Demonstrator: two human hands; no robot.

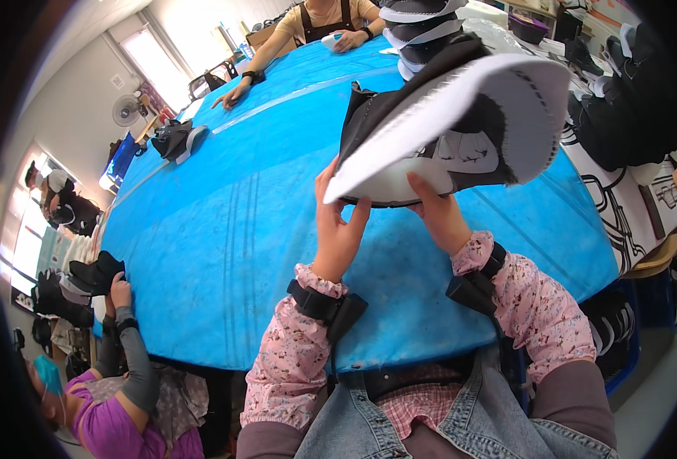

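Above the blue table cover, both my hands hold a black shoe upper (470, 126) with a wide white lining flap stitched along its edge. My left hand (338, 226) grips its lower left corner, thumb on the front and fingers partly hidden behind. My right hand (439, 210) pinches the lower edge, its thumb pressed on a smooth white rounded piece (411, 182) set in the upper. The flap rises toward the upper right, apart from the table.
The blue-covered table (277, 176) spreads before me. A stack of similar uppers (423, 34) stands at the back, and one upper (176, 139) lies far left. Dark pieces pile up at right (633, 99). One person sits across; another at left holds a black upper (96, 274).
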